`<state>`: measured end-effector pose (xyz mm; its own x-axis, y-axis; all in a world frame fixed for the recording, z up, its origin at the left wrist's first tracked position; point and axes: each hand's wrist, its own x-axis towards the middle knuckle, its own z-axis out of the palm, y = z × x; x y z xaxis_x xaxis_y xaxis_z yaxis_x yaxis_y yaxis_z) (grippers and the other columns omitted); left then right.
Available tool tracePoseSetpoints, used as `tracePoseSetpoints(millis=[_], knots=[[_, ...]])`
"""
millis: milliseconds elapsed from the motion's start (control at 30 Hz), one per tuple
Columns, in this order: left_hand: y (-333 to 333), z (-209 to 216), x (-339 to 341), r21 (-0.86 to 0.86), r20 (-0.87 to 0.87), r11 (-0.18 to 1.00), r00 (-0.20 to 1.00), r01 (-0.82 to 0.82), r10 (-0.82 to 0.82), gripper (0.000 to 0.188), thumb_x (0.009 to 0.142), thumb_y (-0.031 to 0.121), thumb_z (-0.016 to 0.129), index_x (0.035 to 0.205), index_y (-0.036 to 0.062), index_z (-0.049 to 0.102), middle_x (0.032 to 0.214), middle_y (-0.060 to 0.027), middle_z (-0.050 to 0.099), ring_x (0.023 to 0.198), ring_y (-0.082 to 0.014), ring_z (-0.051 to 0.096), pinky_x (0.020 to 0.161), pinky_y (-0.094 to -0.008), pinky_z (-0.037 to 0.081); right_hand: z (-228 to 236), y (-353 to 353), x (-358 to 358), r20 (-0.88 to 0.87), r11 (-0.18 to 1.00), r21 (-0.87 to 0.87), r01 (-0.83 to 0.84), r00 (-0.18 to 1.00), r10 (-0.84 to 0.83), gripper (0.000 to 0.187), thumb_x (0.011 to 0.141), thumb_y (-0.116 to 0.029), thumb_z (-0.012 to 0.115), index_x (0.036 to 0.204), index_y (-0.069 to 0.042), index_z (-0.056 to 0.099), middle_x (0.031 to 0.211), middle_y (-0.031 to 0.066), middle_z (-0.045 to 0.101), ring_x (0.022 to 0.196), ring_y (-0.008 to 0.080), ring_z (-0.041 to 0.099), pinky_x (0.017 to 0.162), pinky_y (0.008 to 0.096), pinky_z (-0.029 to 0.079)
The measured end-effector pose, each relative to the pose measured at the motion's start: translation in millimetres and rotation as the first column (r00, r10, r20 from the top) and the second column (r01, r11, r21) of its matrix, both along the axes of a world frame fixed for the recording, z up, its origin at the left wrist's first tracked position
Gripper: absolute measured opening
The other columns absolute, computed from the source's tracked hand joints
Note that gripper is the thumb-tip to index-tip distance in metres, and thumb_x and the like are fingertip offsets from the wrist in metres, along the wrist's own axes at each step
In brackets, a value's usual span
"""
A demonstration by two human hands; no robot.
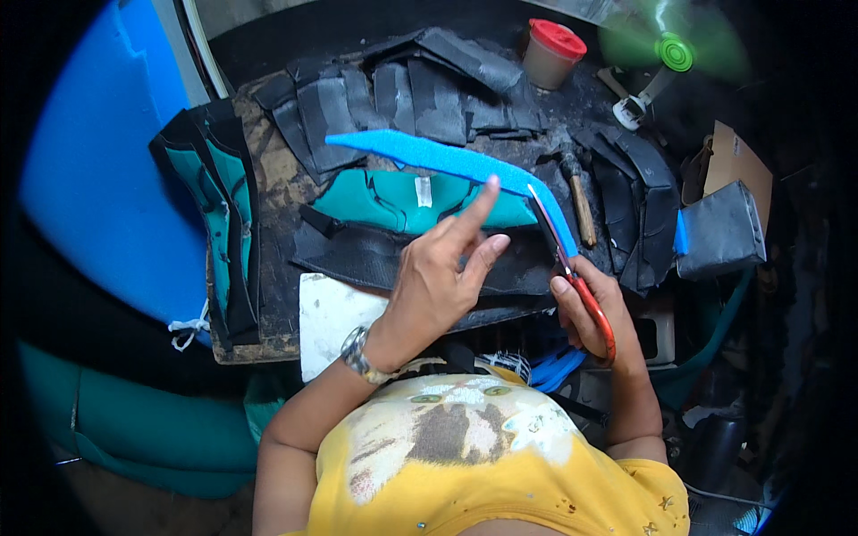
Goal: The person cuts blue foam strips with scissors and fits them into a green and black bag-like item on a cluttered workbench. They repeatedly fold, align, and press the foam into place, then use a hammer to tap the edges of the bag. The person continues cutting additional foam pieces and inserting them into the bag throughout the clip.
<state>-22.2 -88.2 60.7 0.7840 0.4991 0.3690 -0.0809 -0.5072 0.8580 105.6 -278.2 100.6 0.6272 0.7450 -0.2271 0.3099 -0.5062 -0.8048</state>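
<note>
Blue foam strip [447, 159]: left hand [438, 277] fingers seemingly pinch it; right hand [594, 308] fingers grip scissors [572, 268].

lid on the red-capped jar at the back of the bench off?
No. The red lid sits closed on the small jar at the far edge of the workbench, behind the black cut pieces.

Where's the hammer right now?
In the head view, the hammer lies right of centre on the workbench, just beyond the scissors in the right hand, beside the blue foam strip.
</note>
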Motion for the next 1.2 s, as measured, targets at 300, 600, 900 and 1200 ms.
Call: tracePoseSetpoints(millis=[300,600,900,1200], knots=[[7,13,60,-0.657,0.453,0.695,0.890,0.294,0.051,0.050,0.091,0.003,0.073,0.136,-0.0002,0.051,0.111,-0.0079,0.060,0.098,-0.0133,0.064,0.088,-0.0303,0.059,-3,-9,-8,-0.152,0.984,0.176,-0.014,0.987,0.041,0.036,0.100,-0.038,0.061,0.109,-0.003,0.057,0.065,0.0030,0.057,0.054,0.0127,0.058,0.051,0.0290,0.047],[-9,25,68,-0.578,0.452,0.729,0.888,0.366,-0.087,0.054,0.089,-0.002,0.070,0.138,0.0032,0.048,0.114,-0.0069,0.057,0.099,-0.0120,0.061,0.090,-0.0298,0.057,-12,-14,1,-0.130,0.935,0.342,-0.092,0.981,0.144,0.076,0.093,-0.059,0.062,0.138,0.000,0.043,0.100,0.0119,0.058,0.093,0.0209,0.059,0.085,0.0342,0.049],[-5,28,66,-0.495,0.475,0.784,0.872,0.374,-0.116,0.058,0.091,-0.006,0.065,0.144,0.0027,0.043,0.114,-0.0027,0.055,0.098,-0.0081,0.059,0.090,-0.0242,0.053,-3,-6,2,0.044,0.970,0.232,-0.080,0.996,0.071,0.069,0.090,-0.060,0.067,0.123,0.000,0.055,0.082,0.0124,0.059,0.075,0.0174,0.057,0.071,0.0337,0.049],[-2,19,71,-0.524,0.507,0.769,0.860,0.367,-0.065,0.069,0.088,-0.004,0.068,0.149,0.0077,0.039,0.127,-0.0103,0.056,0.107,-0.0133,0.059,0.097,-0.0302,0.052,-8,3,3,0.189,0.965,0.251,-0.080,0.982,0.033,0.053,0.093,-0.045,0.071,0.113,0.001,0.056,0.074,0.0133,0.058,0.066,0.0200,0.057,0.064,0.0354,0.049]])
